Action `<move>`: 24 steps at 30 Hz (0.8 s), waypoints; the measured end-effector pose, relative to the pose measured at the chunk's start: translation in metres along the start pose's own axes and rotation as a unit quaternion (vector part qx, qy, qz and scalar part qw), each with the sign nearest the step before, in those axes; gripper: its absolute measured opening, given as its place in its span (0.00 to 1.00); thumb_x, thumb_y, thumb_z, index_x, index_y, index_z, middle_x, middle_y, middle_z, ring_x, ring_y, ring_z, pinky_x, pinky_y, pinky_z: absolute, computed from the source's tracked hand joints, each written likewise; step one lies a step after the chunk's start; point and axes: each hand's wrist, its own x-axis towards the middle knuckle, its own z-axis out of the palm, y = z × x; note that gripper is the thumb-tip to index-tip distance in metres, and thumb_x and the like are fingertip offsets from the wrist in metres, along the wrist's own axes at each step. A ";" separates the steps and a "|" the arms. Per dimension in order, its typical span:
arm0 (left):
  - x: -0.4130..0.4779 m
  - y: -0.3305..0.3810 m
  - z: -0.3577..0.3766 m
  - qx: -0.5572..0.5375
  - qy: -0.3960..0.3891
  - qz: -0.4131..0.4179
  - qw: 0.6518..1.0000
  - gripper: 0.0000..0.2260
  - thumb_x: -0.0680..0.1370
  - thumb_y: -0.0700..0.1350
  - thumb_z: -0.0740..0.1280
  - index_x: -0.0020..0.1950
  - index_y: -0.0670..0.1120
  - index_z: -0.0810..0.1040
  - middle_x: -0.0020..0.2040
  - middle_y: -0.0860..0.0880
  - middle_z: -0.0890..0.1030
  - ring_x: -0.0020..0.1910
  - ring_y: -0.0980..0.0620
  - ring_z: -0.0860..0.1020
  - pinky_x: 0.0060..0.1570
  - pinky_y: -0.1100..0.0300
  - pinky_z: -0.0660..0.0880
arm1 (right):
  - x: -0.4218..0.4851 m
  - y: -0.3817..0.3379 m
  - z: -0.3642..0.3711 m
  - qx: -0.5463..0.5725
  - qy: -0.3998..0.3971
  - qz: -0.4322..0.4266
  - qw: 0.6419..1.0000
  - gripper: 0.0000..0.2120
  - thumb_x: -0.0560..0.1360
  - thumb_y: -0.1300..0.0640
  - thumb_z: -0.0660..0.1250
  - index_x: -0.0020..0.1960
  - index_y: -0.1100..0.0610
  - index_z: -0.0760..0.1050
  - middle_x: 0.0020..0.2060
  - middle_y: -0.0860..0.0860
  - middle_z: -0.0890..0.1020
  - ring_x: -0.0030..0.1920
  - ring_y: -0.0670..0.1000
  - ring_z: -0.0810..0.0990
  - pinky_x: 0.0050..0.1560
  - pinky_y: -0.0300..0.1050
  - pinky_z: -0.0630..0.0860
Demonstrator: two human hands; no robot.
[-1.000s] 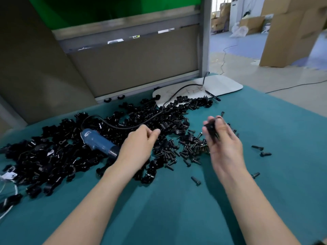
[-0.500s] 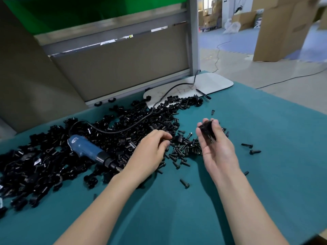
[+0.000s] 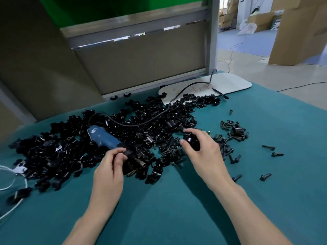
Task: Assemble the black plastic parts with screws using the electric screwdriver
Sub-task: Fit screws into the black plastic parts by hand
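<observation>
The left hand (image 3: pixel 109 167) pinches a small black piece (image 3: pixel 128 152) just in front of the blue screwdriver (image 3: pixel 103 137). The right hand (image 3: pixel 207 156) grips a black part (image 3: pixel 192 142).

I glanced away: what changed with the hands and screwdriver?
The left hand drew back from the screws, now pinching a small black piece. The right hand dropped toward the pile, still gripping its black part. The screwdriver stayed on the pile.

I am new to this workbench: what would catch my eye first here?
A wide heap of small black plastic parts covers the left and middle of the teal table, with a blue electric screwdriver lying on it. The right hand grips one black part; the left hand pinches a small dark piece.
</observation>
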 end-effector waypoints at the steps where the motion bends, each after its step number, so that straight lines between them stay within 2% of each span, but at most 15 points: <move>1: 0.003 -0.006 -0.006 -0.012 0.025 -0.027 0.999 0.07 0.84 0.54 0.56 0.55 0.63 0.73 0.48 0.63 0.80 0.45 0.63 0.78 0.42 0.63 0.71 | -0.001 -0.003 0.003 -0.010 -0.017 -0.012 1.000 0.16 0.82 0.46 0.67 0.68 0.45 0.75 0.59 0.39 0.77 0.59 0.40 0.74 0.58 0.32 0.68; 5: 0.016 -0.033 -0.033 -0.006 0.109 -0.089 0.990 0.06 0.85 0.53 0.56 0.58 0.60 0.71 0.49 0.61 0.80 0.43 0.63 0.77 0.41 0.64 0.70 | 0.002 -0.028 0.023 -0.023 -0.065 -0.040 0.997 0.16 0.81 0.44 0.67 0.68 0.44 0.75 0.59 0.36 0.75 0.52 0.41 0.79 0.52 0.23 0.66; 7: 0.021 -0.048 -0.044 -0.040 0.168 -0.142 0.975 0.05 0.85 0.51 0.57 0.59 0.57 0.71 0.49 0.59 0.79 0.45 0.64 0.78 0.43 0.65 0.71 | 0.010 -0.052 0.044 -0.032 -0.092 -0.074 0.992 0.18 0.81 0.43 0.67 0.69 0.44 0.75 0.61 0.36 0.76 0.50 0.40 0.80 0.52 0.23 0.67; 8: 0.024 -0.054 -0.049 -0.076 0.213 -0.172 0.959 0.05 0.86 0.49 0.57 0.59 0.55 0.70 0.48 0.58 0.79 0.44 0.63 0.78 0.44 0.65 0.72 | 0.015 -0.065 0.058 -0.042 -0.109 -0.102 0.988 0.18 0.81 0.43 0.66 0.69 0.45 0.74 0.63 0.38 0.77 0.52 0.43 0.80 0.55 0.26 0.70; 9: 0.026 -0.058 -0.053 -0.112 0.259 -0.199 0.939 0.05 0.86 0.47 0.57 0.59 0.53 0.70 0.47 0.57 0.79 0.42 0.61 0.78 0.45 0.64 0.72 | 0.021 -0.080 0.073 -0.058 -0.127 -0.130 0.982 0.19 0.81 0.43 0.66 0.70 0.46 0.74 0.65 0.40 0.78 0.56 0.46 0.81 0.58 0.34 0.74; 11: 0.030 -0.062 -0.060 -0.180 0.338 -0.232 0.894 0.05 0.86 0.44 0.55 0.59 0.49 0.69 0.45 0.55 0.77 0.38 0.58 0.77 0.44 0.63 0.74 | 0.031 -0.108 0.108 -0.107 -0.174 -0.174 0.963 0.20 0.82 0.43 0.66 0.71 0.47 0.73 0.68 0.45 0.78 0.63 0.50 0.79 0.60 0.48 0.76; 14: 0.034 -0.065 -0.065 -0.252 0.413 -0.259 0.836 0.05 0.86 0.43 0.55 0.59 0.47 0.69 0.43 0.53 0.76 0.33 0.57 0.75 0.34 0.66 0.75 | 0.041 -0.135 0.160 -0.178 -0.234 -0.206 0.933 0.21 0.83 0.42 0.64 0.72 0.50 0.72 0.66 0.48 0.79 0.62 0.54 0.79 0.53 0.51 0.77; 17: 0.037 -0.066 -0.066 -0.293 0.444 -0.267 0.804 0.05 0.86 0.41 0.55 0.59 0.45 0.69 0.42 0.51 0.75 0.29 0.59 0.73 0.28 0.68 0.73 | 0.050 -0.151 0.204 -0.201 -0.231 -0.216 0.927 0.20 0.83 0.43 0.63 0.72 0.51 0.72 0.64 0.50 0.81 0.60 0.55 0.80 0.50 0.50 0.74; 21: 0.039 -0.066 -0.065 -0.309 0.453 -0.271 0.791 0.05 0.86 0.41 0.55 0.58 0.46 0.70 0.41 0.51 0.75 0.25 0.63 0.72 0.26 0.69 0.72 | 0.063 -0.165 0.248 -0.273 -0.244 -0.238 0.900 0.20 0.84 0.44 0.61 0.72 0.53 0.71 0.63 0.53 0.80 0.61 0.56 0.79 0.51 0.50 0.73; 24: 0.039 -0.066 -0.065 -0.319 0.453 -0.277 0.785 0.06 0.86 0.42 0.55 0.57 0.47 0.71 0.42 0.51 0.76 0.26 0.62 0.73 0.26 0.68 0.71 | 0.067 -0.166 0.265 -0.321 -0.260 -0.233 0.880 0.20 0.85 0.45 0.59 0.73 0.54 0.70 0.65 0.55 0.79 0.63 0.58 0.78 0.57 0.51 0.72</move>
